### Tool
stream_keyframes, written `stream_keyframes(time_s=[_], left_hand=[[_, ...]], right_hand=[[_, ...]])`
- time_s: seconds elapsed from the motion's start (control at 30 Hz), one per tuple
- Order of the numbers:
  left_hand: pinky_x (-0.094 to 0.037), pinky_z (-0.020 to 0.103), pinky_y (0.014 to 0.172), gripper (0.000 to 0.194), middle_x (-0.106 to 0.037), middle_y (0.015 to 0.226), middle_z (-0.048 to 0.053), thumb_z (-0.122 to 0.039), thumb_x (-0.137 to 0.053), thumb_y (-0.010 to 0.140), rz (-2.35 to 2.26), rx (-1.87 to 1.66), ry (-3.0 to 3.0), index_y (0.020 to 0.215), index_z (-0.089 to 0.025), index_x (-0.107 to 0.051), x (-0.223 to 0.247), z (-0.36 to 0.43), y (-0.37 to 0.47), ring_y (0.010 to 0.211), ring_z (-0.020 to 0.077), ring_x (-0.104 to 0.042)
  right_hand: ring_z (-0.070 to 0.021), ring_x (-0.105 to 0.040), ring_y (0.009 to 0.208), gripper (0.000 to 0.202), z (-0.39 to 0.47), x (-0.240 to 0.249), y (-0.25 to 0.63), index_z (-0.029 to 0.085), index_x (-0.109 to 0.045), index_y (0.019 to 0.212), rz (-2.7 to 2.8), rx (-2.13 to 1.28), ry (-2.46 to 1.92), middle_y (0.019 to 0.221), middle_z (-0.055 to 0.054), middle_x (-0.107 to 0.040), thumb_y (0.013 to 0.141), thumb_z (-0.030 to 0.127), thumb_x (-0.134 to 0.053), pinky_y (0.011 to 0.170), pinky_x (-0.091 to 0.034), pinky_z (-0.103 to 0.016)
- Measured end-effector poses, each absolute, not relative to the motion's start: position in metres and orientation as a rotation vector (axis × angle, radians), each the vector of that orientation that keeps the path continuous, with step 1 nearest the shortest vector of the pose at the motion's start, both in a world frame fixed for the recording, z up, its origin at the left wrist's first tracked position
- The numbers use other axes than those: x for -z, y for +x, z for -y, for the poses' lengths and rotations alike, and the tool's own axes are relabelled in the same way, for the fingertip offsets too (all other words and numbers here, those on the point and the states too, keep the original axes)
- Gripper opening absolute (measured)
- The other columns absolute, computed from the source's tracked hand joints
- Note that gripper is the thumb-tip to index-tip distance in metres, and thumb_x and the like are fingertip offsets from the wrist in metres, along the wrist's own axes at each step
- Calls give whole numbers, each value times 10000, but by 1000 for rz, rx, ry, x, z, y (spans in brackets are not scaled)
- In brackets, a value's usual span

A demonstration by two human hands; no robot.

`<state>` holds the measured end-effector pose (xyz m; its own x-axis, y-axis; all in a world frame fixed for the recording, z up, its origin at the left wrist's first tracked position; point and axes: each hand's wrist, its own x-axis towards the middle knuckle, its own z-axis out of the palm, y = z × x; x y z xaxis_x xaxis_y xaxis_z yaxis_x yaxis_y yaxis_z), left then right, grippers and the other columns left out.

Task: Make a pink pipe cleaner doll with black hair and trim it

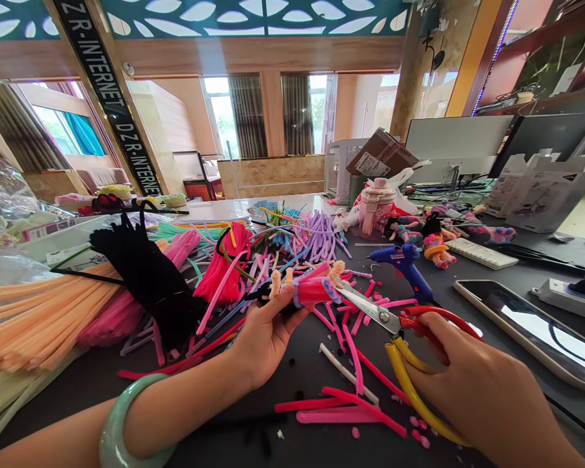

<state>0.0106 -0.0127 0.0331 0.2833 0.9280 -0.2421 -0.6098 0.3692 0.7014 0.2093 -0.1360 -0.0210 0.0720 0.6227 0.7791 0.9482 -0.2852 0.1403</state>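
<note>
Near the middle, my left hand [266, 335] pinches a small fuzzy doll [314, 290] with a pink and red body, blue trim and peach limbs. The doll lies on its side, its dark upper part partly hidden by my fingers. From the right, my right hand [472, 377] grips scissors [384, 316] with one red and one yellow handle. The scissor blades point left, their tips at the doll's peach end; whether they touch it is hard to tell. Below lie cut pink and red fuzzy stems [338, 413] on the dark table [234, 429].
Bundles of black [141, 279], peach [43, 318] and purple stems [322, 237] spread left and behind. A blue glue gun [404, 263], a phone [531, 328], a white keyboard [482, 252], a pink bottle [374, 211] and finished dolls [436, 244] sit at the right.
</note>
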Motion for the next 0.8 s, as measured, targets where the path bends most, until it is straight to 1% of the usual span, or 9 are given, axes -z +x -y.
stream_keyframes(time_s=[0.1, 0.23, 0.33, 0.47, 0.6, 0.8], left_hand=[[-612, 178, 528, 211, -703, 689, 3, 19, -552, 903, -696, -1097, 530, 790, -124, -658, -33, 13, 10, 601, 114, -702], [-611, 176, 543, 188, -710, 702, 11, 7, -587, 887, -701, -1091, 529, 776, -124, -666, -32, 11, 10, 617, 117, -704], [-608, 179, 541, 182, -712, 708, 11, 11, -603, 873, -697, -1094, 526, 778, -126, -675, -32, 11, 10, 621, 120, -701], [-606, 180, 541, 234, -713, 706, 12, 22, -573, 891, -690, -1101, 510, 738, -123, -675, -32, 11, 10, 613, 114, -694], [-609, 189, 534, 262, -706, 683, -1, 35, -552, 902, -677, -1112, 509, 736, -127, -674, -32, 11, 10, 606, 112, -692], [-617, 198, 544, 277, -714, 684, 0, 38, -541, 906, -665, -1115, 516, 732, -130, -676, -32, 12, 9, 613, 114, -696]], right_hand=[[-180, -507, 364, 254, 137, 20, 209, 272, -563, 742, 1544, 1002, -1972, 479, 25, -549, 819, 505, -498, 393, -322, -271], [-170, -468, 350, 293, 137, 20, 209, 279, -556, 704, 1526, 920, -1982, 439, 35, -501, 811, 549, -517, 387, -295, -268], [-173, -473, 350, 315, 136, 20, 209, 281, -556, 690, 1524, 938, -1981, 439, 33, -504, 812, 568, -510, 384, -299, -268], [-168, -462, 330, 281, 136, 17, 209, 278, -544, 668, 1549, 995, -1934, 431, 35, -510, 814, 516, -514, 366, -302, -263], [-160, -438, 310, 285, 137, 16, 209, 276, -553, 663, 1553, 1009, -1906, 412, 41, -499, 808, 521, -530, 347, -292, -257], [-169, -460, 328, 341, 137, 15, 208, 272, -564, 660, 1553, 1064, -1919, 428, 20, -527, 848, 536, -457, 362, -302, -265]])
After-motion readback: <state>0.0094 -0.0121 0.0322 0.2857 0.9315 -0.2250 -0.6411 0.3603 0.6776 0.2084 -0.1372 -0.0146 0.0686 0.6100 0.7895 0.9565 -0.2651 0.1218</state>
